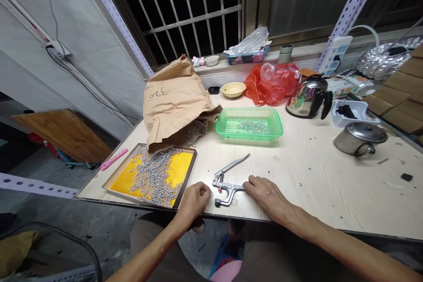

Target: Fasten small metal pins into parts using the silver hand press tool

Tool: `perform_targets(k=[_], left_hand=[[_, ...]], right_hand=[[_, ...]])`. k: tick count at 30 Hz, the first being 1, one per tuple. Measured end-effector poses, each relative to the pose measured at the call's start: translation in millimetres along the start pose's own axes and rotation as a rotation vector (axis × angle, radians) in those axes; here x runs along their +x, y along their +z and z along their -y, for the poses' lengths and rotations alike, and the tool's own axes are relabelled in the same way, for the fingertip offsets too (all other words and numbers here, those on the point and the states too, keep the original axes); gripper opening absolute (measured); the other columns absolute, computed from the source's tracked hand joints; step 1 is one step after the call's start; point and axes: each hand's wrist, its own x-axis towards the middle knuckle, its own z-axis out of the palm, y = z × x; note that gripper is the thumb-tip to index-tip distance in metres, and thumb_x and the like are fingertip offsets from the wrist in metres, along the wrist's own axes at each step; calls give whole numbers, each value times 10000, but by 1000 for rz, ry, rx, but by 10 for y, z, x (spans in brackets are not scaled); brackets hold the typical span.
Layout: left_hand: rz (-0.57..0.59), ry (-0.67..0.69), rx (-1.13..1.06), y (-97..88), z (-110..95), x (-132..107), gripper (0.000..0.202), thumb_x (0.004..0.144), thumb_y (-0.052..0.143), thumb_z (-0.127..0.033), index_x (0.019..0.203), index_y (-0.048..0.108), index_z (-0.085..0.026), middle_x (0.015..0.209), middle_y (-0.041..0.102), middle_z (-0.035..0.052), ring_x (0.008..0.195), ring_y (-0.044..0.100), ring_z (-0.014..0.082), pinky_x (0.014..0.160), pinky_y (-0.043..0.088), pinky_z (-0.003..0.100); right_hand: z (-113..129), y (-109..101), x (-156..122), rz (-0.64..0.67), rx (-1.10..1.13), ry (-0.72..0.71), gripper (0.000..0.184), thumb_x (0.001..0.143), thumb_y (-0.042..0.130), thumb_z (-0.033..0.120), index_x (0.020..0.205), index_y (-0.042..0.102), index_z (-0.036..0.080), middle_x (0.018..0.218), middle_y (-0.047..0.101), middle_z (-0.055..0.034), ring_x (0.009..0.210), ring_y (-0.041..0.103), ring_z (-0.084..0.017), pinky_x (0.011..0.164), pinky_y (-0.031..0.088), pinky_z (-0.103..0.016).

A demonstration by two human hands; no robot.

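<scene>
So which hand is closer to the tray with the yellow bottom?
Left. The left hand is just beside the tray; the right hand is farther away, at the handle end of the silver tool.

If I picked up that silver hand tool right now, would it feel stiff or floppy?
The silver hand tool would probably feel stiff, as it looks like solid metal. Its upper handle may swing, since it stands spread apart near a spring. It seems unlikely to roll, because it appears to lie flat.
</scene>
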Motion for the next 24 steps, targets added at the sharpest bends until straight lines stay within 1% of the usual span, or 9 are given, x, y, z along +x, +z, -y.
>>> perform_targets(k=[1,3,5,7,11,15,19,21,24], left_hand=[[59,-106,-187,17,-13,18,135,801,467,-286,743,514,-174,624,558,-20,429,447,77,421,323,200],[183,-267,-490,46,-35,49,191,739,533,-361,729,495,-174,538,511,-58,336,314,38,349,193,178],[254,-339,-661,66,-49,67,247,658,611,-383,698,489,-172,486,476,-81,315,255,18,338,125,169],[285,-369,-722,78,-57,72,270,607,651,-375,652,481,-171,448,458,-90,299,242,9,332,107,168],[307,-374,-725,85,-77,72,302,594,662,-393,571,455,-175,391,448,-89,263,246,9,319,126,173],[341,-383,-702,94,-97,101,310,586,663,-398,529,458,-174,361,446,-78,252,263,15,309,138,180],[393,-428,-596,95,-101,167,311,593,656,-371,466,459,-167,318,422,-62,252,288,25,308,146,177],[425,-423,-548,84,-102,201,301,597,644,-354,446,468,-161,309,417,-57,249,294,28,305,153,177],[462,-407,-510,61,-107,235,265,586,635,-326,449,490,-153,328,448,-49,249,312,30,298,170,175]], right_hand=[[2,-5,0,2,-2,3,181,859,434,45,852,520,205,840,524,-22,722,480,-161,627,301,-289],[4,-10,1,4,-3,5,181,855,436,43,856,521,203,844,526,-24,723,479,-161,626,300,-290],[2,-6,0,4,4,4,179,855,436,47,864,520,204,849,527,-27,729,478,-164,627,301,-292],[-2,1,-3,3,18,3,184,851,436,45,870,517,209,855,524,-27,738,477,-168,632,305,-292],[-9,3,-12,4,45,3,209,838,430,25,873,509,214,871,514,-27,756,473,-171,644,310,-290],[-10,-9,-13,15,60,9,206,841,426,29,886,511,211,878,510,-29,762,464,-166,649,306,-285],[-6,-13,-8,21,50,10,190,848,432,41,891,506,211,870,504,-24,748,458,-163,636,301,-281],[1,-19,-8,21,37,8,188,846,438,43,890,511,211,866,506,-24,738,458,-164,627,302,-284],[6,-58,-10,30,41,15,179,858,434,62,884,533,209,858,520,-27,733,469,-166,634,325,-290]])
